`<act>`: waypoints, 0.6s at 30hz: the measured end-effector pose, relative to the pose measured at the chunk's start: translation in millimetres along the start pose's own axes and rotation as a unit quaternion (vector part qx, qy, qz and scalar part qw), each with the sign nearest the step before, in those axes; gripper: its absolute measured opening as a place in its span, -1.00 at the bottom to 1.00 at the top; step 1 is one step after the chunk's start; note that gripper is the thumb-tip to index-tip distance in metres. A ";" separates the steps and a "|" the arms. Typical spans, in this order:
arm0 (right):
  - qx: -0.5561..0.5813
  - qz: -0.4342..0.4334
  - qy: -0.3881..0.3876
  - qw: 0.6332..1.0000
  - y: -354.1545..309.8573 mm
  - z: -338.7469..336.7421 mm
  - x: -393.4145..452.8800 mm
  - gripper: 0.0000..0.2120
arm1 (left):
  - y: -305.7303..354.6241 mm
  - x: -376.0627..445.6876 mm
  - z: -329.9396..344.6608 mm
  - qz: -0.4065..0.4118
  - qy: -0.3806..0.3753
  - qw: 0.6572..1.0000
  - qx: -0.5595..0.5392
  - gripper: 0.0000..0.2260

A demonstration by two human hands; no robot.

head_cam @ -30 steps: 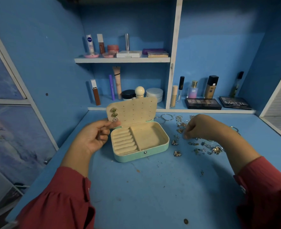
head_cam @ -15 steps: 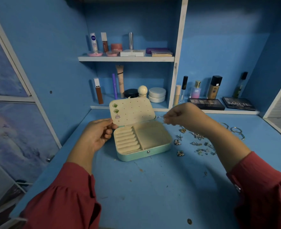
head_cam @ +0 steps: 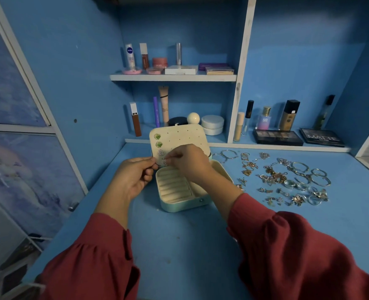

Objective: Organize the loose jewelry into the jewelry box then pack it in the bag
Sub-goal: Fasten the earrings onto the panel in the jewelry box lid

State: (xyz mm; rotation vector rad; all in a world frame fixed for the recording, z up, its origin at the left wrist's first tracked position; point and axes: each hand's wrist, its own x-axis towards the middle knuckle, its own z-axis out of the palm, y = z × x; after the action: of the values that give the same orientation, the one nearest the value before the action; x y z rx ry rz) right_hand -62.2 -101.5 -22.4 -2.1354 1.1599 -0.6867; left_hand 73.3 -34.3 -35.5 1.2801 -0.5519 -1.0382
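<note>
Silver stud earring (head_cam: 164, 162) — pinched by right hand (head_cam: 186, 160) against the jewelry box (head_cam: 179, 204) lid; left hand (head_cam: 133, 176) grips the lid's edge.

Right hand (head_cam: 188, 161) pinches a silver woven stud earring (head_cam: 164, 162) against the open mint-green jewelry box's (head_cam: 185, 205) cream perforated lid (head_cam: 185, 135); left hand (head_cam: 133, 176) grips the lid's edge.

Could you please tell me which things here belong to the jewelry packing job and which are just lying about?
Job:
jewelry box
silver earring at the lid, between both hands
left hand
right hand
loose jewelry

Lying about:
eyeshadow palettes
Nivea stick
foundation bottle
</note>
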 end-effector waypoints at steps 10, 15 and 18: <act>-0.015 0.002 0.052 0.999 2.6 9.3 -1.1 -0.84 | 0.0 -1.8 0.4 0.003 -0.008 1.000 -0.004 -0.92; -0.023 0.005 0.062 0.998 3.3 11.7 -0.5 -0.82 | 0.3 -2.1 0.3 0.002 -0.006 1.000 -0.001 -0.93; -0.028 0.006 0.068 0.997 2.6 12.3 -0.9 -0.80 | 0.4 -2.2 0.3 0.002 -0.005 1.000 0.000 -0.94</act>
State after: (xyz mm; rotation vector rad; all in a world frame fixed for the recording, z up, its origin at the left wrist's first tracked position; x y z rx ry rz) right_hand -55.7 -98.6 -32.8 -2.1539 1.2771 -0.8139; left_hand 72.1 -32.6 -34.7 1.2748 -0.5624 -1.0429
